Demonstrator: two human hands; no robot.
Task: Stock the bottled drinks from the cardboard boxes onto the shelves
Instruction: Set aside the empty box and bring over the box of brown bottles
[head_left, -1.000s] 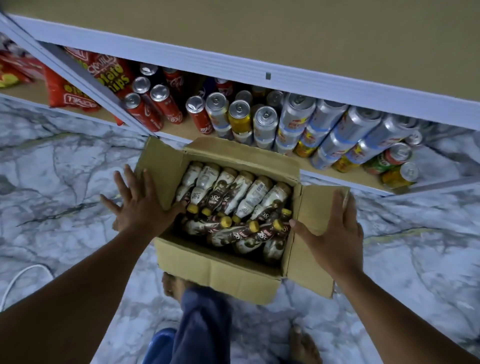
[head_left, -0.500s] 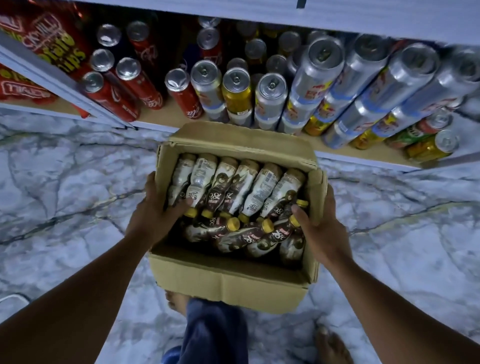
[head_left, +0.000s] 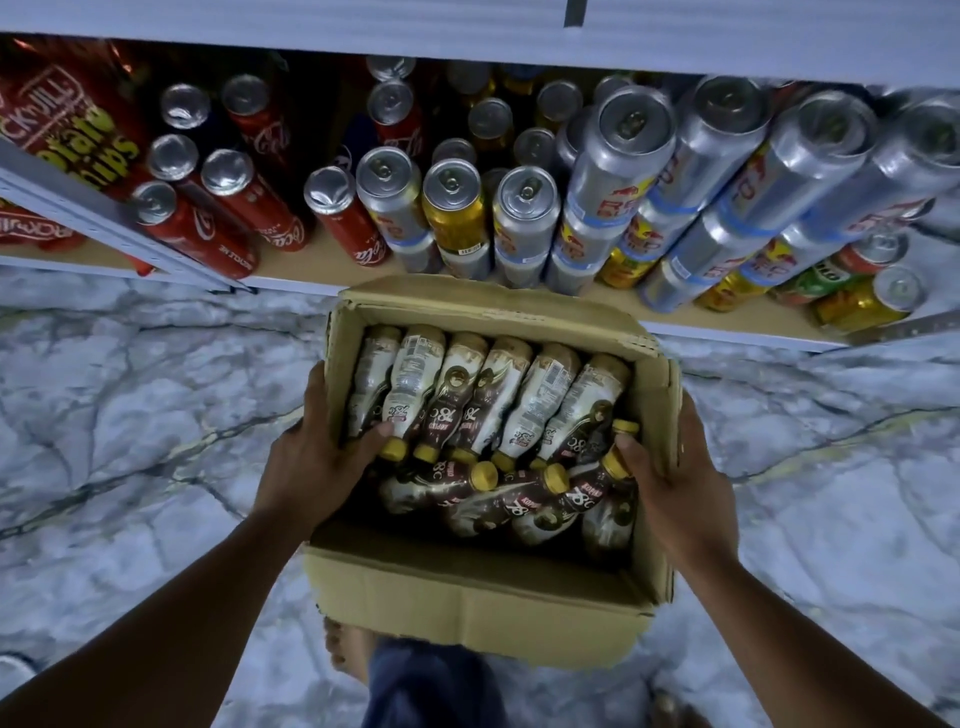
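Note:
An open cardboard box (head_left: 483, 605) sits in front of me over a marble floor. It holds several brown-and-white drink bottles (head_left: 535, 400) with yellow caps, one row lying lengthwise and more heaped across near me. My left hand (head_left: 317, 457) grips the box's left wall, thumb inside against a bottle. My right hand (head_left: 670, 478) grips the right wall, thumb inside by a yellow cap. The low shelf (head_left: 311, 270) lies just beyond the box.
The shelf is packed with red cola cans (head_left: 208, 234), silver and gold energy-drink cans (head_left: 613, 171), and green and yellow cans (head_left: 862, 301) at right. Red chip bags (head_left: 67, 124) fill the left bay. My bare foot (head_left: 345, 644) and blue trouser leg (head_left: 431, 686) are below the box.
My hands went from open on the flaps to gripping the box's side walls. The flaps are now folded down, and the box and my view have come closer to the shelf.

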